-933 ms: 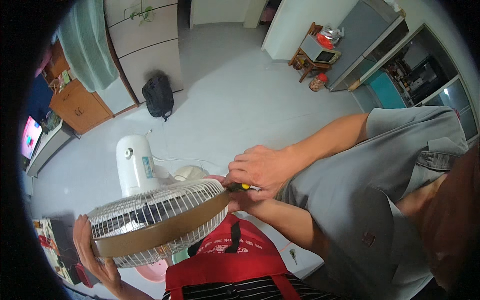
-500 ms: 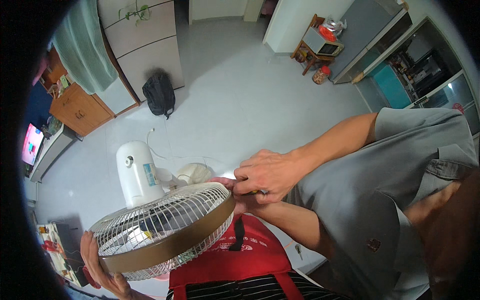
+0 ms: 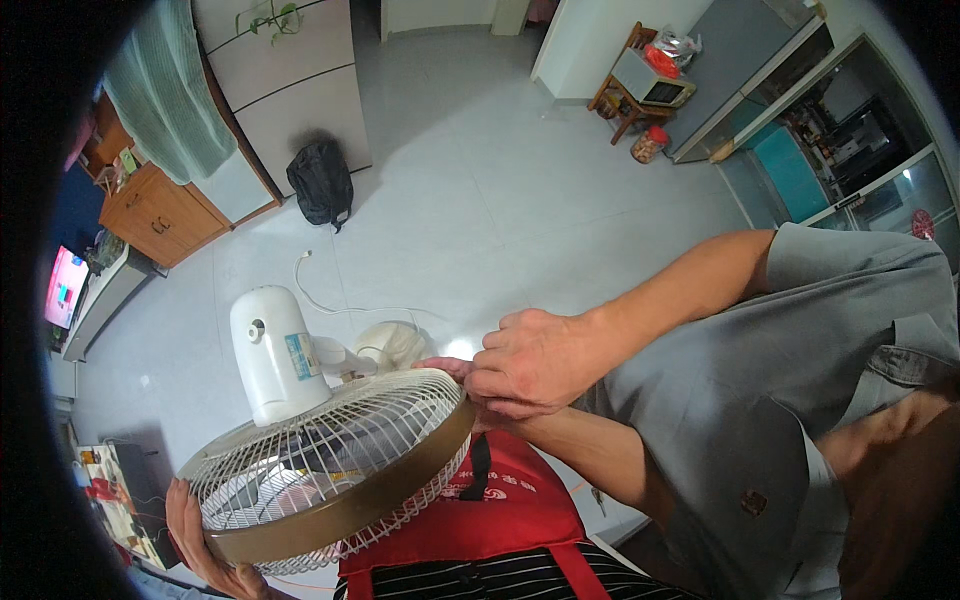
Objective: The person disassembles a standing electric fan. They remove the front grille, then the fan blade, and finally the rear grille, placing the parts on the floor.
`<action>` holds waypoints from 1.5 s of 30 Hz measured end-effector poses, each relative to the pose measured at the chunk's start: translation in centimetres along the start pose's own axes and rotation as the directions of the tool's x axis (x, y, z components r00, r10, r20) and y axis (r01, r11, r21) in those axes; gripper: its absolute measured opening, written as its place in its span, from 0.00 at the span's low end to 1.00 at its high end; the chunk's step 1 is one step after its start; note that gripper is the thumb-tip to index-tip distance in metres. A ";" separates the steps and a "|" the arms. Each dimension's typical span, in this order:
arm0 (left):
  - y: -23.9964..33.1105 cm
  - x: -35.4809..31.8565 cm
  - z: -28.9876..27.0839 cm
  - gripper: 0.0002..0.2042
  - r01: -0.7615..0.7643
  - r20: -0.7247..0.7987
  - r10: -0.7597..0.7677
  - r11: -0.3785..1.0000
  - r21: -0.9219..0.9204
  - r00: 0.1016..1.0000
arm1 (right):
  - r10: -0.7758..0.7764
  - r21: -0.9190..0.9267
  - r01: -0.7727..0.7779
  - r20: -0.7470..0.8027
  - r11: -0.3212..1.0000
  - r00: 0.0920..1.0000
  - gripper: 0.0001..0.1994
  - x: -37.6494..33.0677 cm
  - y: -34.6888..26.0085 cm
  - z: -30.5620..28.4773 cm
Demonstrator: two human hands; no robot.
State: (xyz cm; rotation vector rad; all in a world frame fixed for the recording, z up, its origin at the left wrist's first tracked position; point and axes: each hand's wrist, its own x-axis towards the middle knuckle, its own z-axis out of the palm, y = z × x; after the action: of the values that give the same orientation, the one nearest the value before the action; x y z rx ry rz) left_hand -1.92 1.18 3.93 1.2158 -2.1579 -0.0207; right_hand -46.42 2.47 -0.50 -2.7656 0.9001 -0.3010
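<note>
A white electric fan (image 3: 275, 365) with a wire guard and brown rim band (image 3: 345, 520) lies tilted in front of me. My left hand (image 3: 205, 545) is closed on the guard's left edge, fingers on the outside of the rim. My right hand is not in view. At the guard's right edge, a co-worker's upper hand (image 3: 530, 362) is bent over with curled fingers. Below it, the co-worker's other forearm (image 3: 580, 440) reaches to the rim, its fingers (image 3: 445, 367) showing at the guard. Whatever is between those two hands is hidden.
The co-worker's grey shirt (image 3: 700, 400) fills the right side. Below the fan is my red apron (image 3: 500, 510). A white cord (image 3: 325, 303) trails on the floor behind it. Farther off are a black backpack (image 3: 320, 185), a microwave (image 3: 650, 82) on a chair and a red-lidded jar (image 3: 650, 145).
The co-worker's upper hand has turned over, and the dark and yellow thing under its fingers no longer shows. The fan has shifted slightly. My left hand keeps its hold.
</note>
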 end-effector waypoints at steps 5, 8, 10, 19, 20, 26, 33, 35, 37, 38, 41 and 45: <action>0.9 0.8 0.5 0.34 0.000 -0.011 0.000 0.999 -0.035 1.000 | -0.050 0.121 0.055 -0.050 0.991 0.998 0.15 -0.4 0.4 -1.0; 1.0 -1.2 -1.0 0.34 0.038 -0.029 -0.037 0.998 0.048 0.999 | -0.110 0.133 0.113 -0.032 0.985 0.993 0.15 1.3 1.2 -0.1; 0.5 0.2 0.0 0.33 -0.006 0.004 0.006 1.000 -0.016 1.000 | 0.007 0.042 -0.007 0.002 0.999 1.000 0.16 -0.5 -0.2 -1.2; 1.4 0.1 -0.9 0.33 0.009 -0.039 -0.008 0.999 0.038 0.999 | -0.159 -0.001 0.159 -0.094 0.987 0.983 0.13 1.2 0.8 -0.8; 1.8 0.0 -1.4 0.33 -0.007 -0.062 0.010 0.999 0.036 0.998 | -0.164 -0.006 0.164 -0.089 0.986 0.982 0.13 1.9 0.9 -0.6; 2.5 2.4 -0.5 0.30 -0.136 -0.097 0.132 0.990 -0.041 0.987 | -0.028 -0.026 0.029 0.033 0.999 0.999 0.14 -0.4 0.0 -0.7; 1.7 1.6 -0.3 0.30 -0.126 -0.136 0.115 0.989 -0.072 0.984 | -0.135 0.076 0.136 -0.020 0.988 0.991 0.15 -0.4 0.4 -1.0; 1.6 1.6 -0.2 0.31 -0.122 -0.118 0.113 0.989 -0.078 0.987 | -0.120 0.110 0.121 -0.015 0.987 0.993 0.16 -1.0 0.2 -0.9; 1.6 1.5 -0.1 0.31 -0.120 -0.107 0.115 0.992 -0.038 0.988 | -0.129 0.138 0.132 -0.034 0.982 0.991 0.16 -1.1 0.3 -0.7; 1.7 1.4 -0.3 0.31 -0.110 -0.106 0.107 0.994 -0.025 0.989 | -0.135 0.150 0.139 -0.040 0.979 0.990 0.16 -0.9 0.5 -0.7; 1.9 1.5 -0.3 0.30 -0.100 -0.102 0.096 0.995 -0.032 0.990 | -0.110 0.180 0.116 -0.039 0.977 0.993 0.15 -0.7 -0.1 -1.3; 1.7 1.5 -0.1 0.30 -0.101 -0.102 0.098 0.995 -0.024 0.990 | -0.060 0.196 0.063 -0.023 0.979 0.998 0.12 -0.4 -0.5 -1.4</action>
State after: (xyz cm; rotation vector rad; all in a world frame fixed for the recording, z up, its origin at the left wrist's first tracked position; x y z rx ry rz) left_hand -3.68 1.04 5.29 1.0682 -2.1199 0.0510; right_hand -46.76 2.92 0.92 -2.6146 0.7459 -0.4016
